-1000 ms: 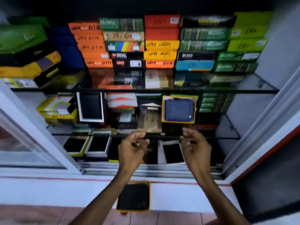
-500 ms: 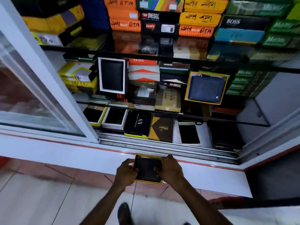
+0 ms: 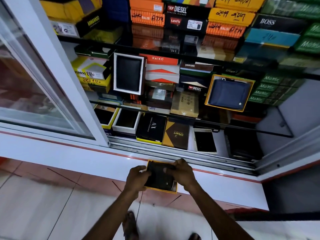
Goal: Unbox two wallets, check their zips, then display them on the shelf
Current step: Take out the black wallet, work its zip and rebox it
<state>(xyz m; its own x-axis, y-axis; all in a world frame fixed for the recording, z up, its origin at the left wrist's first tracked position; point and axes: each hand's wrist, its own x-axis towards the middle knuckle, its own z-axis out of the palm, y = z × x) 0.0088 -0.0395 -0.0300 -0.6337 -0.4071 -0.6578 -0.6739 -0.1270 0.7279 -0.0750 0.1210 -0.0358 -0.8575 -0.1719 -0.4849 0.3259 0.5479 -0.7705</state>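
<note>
Both hands are down on the white ledge (image 3: 69, 153) in front of the display cabinet, working a black wallet (image 3: 160, 177) that sits in a shallow yellow-edged box (image 3: 174, 189). The left hand (image 3: 136, 177) curls around the wallet's left edge, fingers bent and thumb on top, gripping it. The right hand (image 3: 182, 172) comes over the top right corner, fingers bunched and pinching the wallet's upper edge. The wallet looks tilted up a little from the box, though how far it is lifted is hard to tell. A small metal stud shows near its lower right corner.

Just behind the ledge runs the metal sliding track (image 3: 173, 154), and the glass door (image 3: 43, 94) is pushed to the left of it. Well above the ledge, on the middle glass shelf (image 3: 259, 130), a blue wallet (image 3: 228, 95) stands propped in its own yellow-edged box, tilted and facing out. To its left on that shelf, a black wallet in a white box (image 3: 128, 73) stands upright. Stacked boxes fill the top shelf, orange, green and black.
</note>
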